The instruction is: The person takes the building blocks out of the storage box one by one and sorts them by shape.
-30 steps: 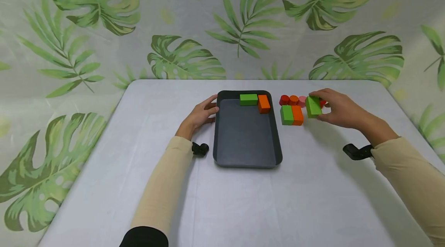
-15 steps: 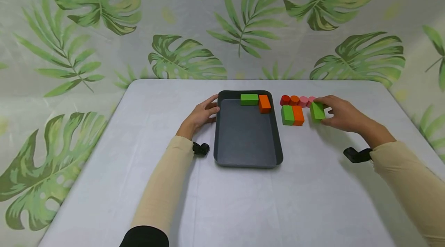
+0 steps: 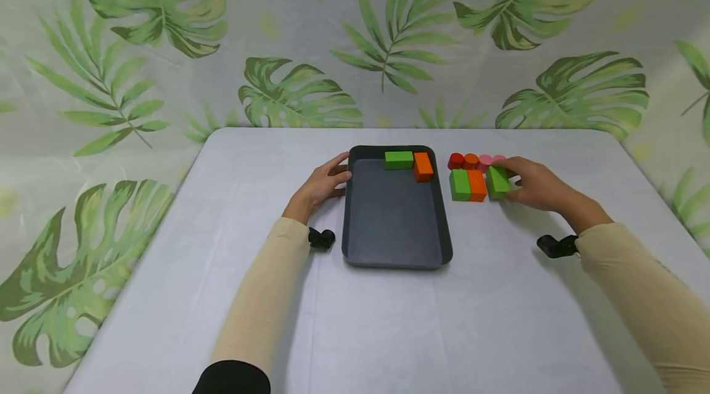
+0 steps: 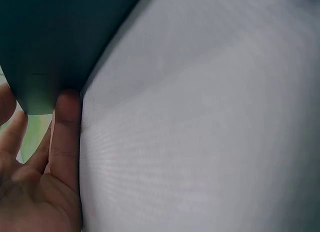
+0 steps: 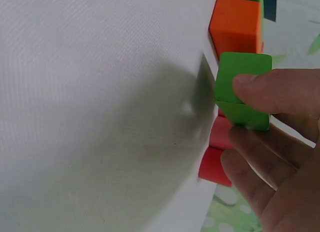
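My right hand point(image 3: 535, 183) pinches a green block point(image 3: 498, 183) between thumb and fingers, just right of a green block point(image 3: 460, 185) and an orange block point(image 3: 477, 186) standing side by side. In the right wrist view the thumb presses the near face of the held green block point(image 5: 243, 89). Behind these lies a row of short cylinders, red point(image 3: 456, 161), orange point(image 3: 470, 161) and pink point(image 3: 485, 163). My left hand point(image 3: 320, 184) touches the upper left side of a dark grey tray point(image 3: 396, 221) with extended fingers. In the left wrist view its fingertips meet the tray's wall point(image 4: 42, 99).
Inside the tray, at its far right corner, a green block point(image 3: 398, 160) and an orange block point(image 3: 423, 167) lie against each other. A white cloth covers the table point(image 3: 388, 326). Behind it hangs a leaf-patterned sheet point(image 3: 416, 24).
My right hand first shifted the green block slightly right and down, then brought it left, close beside the standing orange block. My left hand stays at the tray.
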`<state>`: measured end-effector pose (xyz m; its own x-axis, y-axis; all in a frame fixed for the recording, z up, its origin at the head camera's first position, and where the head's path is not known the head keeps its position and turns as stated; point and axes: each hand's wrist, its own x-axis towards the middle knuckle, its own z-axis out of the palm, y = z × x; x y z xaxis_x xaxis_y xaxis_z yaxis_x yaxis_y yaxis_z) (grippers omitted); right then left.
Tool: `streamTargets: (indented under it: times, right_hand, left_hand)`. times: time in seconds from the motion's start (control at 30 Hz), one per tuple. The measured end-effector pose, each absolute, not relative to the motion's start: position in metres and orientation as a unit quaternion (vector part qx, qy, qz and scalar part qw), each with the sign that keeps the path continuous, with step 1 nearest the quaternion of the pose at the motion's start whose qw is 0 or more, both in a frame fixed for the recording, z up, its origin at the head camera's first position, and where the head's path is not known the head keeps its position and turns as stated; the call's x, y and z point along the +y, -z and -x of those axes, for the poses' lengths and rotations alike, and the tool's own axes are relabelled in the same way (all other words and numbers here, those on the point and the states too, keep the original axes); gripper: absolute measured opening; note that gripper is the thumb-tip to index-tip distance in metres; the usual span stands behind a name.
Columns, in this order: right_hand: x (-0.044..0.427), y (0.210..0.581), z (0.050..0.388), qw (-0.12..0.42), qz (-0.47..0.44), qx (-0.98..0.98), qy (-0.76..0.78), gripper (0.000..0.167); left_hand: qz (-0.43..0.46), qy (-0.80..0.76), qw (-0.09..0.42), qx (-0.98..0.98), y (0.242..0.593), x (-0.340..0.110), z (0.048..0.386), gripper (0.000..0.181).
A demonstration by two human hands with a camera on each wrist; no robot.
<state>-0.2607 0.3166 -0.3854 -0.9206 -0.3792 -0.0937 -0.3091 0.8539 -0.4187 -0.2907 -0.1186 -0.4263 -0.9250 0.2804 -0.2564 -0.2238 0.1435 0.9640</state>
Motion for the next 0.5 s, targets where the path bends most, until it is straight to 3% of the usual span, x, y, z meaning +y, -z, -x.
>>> streamTargets:
  times: [0.5]
  right_hand:
    - [0.3111,0.3943,0.2641,0.103,0.164,0.958,0.210,0.068]
  left_hand:
    - [-0.017,-0.659,0.195,0.726,0.4258,-0.1179,0.2900,0.061]
